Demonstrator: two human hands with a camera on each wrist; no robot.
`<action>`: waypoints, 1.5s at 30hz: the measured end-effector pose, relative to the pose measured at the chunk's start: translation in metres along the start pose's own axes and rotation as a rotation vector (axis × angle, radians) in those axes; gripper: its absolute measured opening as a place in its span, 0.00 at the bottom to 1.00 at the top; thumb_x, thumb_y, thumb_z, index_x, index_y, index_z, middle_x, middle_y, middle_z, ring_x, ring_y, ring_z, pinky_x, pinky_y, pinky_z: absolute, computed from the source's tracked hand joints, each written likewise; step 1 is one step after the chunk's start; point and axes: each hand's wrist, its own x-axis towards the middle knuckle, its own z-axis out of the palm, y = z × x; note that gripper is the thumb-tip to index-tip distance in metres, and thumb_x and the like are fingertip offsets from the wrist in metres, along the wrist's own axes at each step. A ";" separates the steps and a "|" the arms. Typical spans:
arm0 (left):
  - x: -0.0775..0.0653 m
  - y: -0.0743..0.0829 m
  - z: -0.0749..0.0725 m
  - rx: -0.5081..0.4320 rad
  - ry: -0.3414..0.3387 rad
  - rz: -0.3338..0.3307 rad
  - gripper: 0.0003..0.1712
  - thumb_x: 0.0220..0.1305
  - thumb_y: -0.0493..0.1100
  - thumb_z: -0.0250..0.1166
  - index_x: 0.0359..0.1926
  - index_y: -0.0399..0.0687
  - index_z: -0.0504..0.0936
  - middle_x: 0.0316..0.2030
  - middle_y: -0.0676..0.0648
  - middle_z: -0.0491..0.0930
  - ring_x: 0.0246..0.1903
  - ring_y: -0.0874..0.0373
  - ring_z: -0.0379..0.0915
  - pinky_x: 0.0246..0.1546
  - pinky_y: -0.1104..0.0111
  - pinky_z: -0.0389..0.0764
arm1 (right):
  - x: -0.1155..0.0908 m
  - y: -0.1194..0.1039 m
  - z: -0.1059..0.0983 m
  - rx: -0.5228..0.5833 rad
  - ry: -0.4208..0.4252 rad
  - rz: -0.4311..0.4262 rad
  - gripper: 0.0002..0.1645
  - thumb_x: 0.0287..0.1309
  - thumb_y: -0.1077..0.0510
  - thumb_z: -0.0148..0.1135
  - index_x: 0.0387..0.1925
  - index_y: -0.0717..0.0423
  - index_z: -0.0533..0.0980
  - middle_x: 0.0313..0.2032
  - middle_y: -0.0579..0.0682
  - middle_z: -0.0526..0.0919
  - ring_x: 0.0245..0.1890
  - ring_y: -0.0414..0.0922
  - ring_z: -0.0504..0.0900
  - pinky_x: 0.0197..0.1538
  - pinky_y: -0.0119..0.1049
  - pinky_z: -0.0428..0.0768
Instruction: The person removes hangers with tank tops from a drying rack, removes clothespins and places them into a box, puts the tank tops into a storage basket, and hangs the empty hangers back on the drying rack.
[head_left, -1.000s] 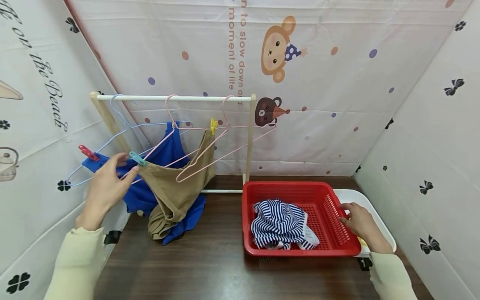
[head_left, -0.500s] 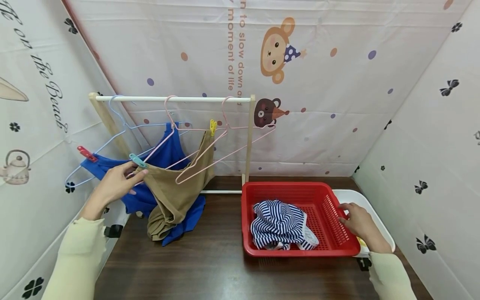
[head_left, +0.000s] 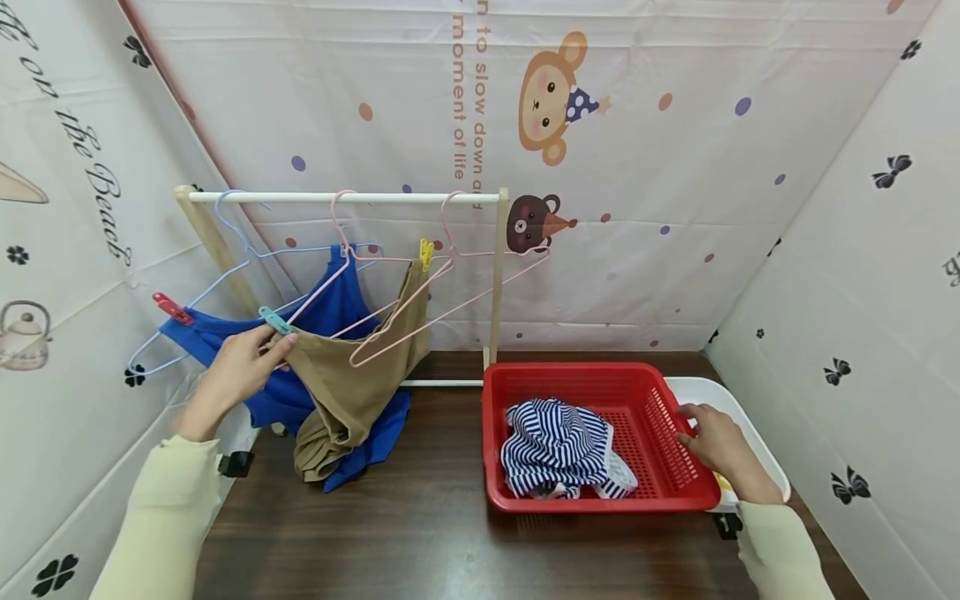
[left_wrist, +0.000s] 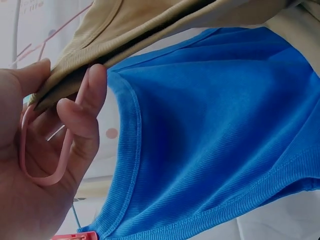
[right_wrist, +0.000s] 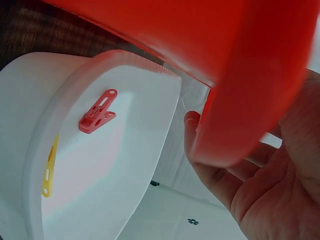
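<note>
My left hand [head_left: 242, 367] pinches the waist corner of the khaki trousers [head_left: 352, 375], just below a teal clothespin [head_left: 275, 320]. In the left wrist view, the end of a pink hanger [left_wrist: 47, 177] passes among its fingers. A yellow clothespin [head_left: 426, 255] clips the other corner of the trousers. Behind them, a blue tank top [head_left: 288, 400] hangs from a blue hanger [head_left: 225, 275], with a red clothespin [head_left: 172, 308] at its left. My right hand [head_left: 720, 442] grips the right rim of the red basket [head_left: 585, 505], in which a striped garment [head_left: 558, 446] lies crumpled.
A drying rack with a white rail [head_left: 390, 197] stands at the back left. An unladen pink hanger [head_left: 487, 287] hangs at its right end. Partly under the basket's right side, a white tub [head_left: 757, 425] holds a red clothespin [right_wrist: 98, 112] and a yellow clothespin [right_wrist: 50, 167].
My left hand has come inward from beside the teal clothespin to just below it and taken hold of the trousers' waist corner. My right hand stays on the basket rim.
</note>
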 end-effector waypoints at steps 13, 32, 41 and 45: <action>-0.002 0.009 0.006 0.038 0.211 0.094 0.18 0.74 0.49 0.55 0.35 0.39 0.79 0.25 0.40 0.84 0.21 0.59 0.74 0.21 0.69 0.67 | 0.001 0.000 0.000 -0.001 -0.009 -0.022 0.30 0.50 0.63 0.73 0.54 0.70 0.74 0.41 0.67 0.79 0.31 0.48 0.79 0.30 0.40 0.84; -0.021 0.003 0.013 0.056 0.309 0.105 0.14 0.72 0.48 0.58 0.35 0.40 0.78 0.19 0.44 0.77 0.13 0.65 0.58 0.19 0.70 0.60 | 0.002 -0.002 -0.001 -0.010 -0.019 0.000 0.30 0.51 0.62 0.72 0.55 0.69 0.74 0.41 0.67 0.79 0.32 0.49 0.79 0.31 0.42 0.84; -0.032 -0.003 0.025 0.053 0.312 0.103 0.12 0.72 0.46 0.59 0.34 0.42 0.78 0.19 0.44 0.77 0.11 0.67 0.56 0.17 0.70 0.59 | 0.001 -0.002 -0.002 -0.007 -0.012 -0.011 0.30 0.51 0.63 0.72 0.55 0.70 0.74 0.42 0.68 0.79 0.32 0.50 0.80 0.31 0.42 0.84; -0.037 -0.004 0.030 0.040 0.298 0.090 0.12 0.72 0.46 0.59 0.34 0.43 0.77 0.18 0.47 0.72 0.10 0.66 0.55 0.16 0.70 0.59 | 0.001 -0.003 -0.002 -0.006 -0.016 -0.003 0.30 0.51 0.63 0.72 0.55 0.71 0.73 0.42 0.68 0.79 0.33 0.50 0.80 0.31 0.43 0.84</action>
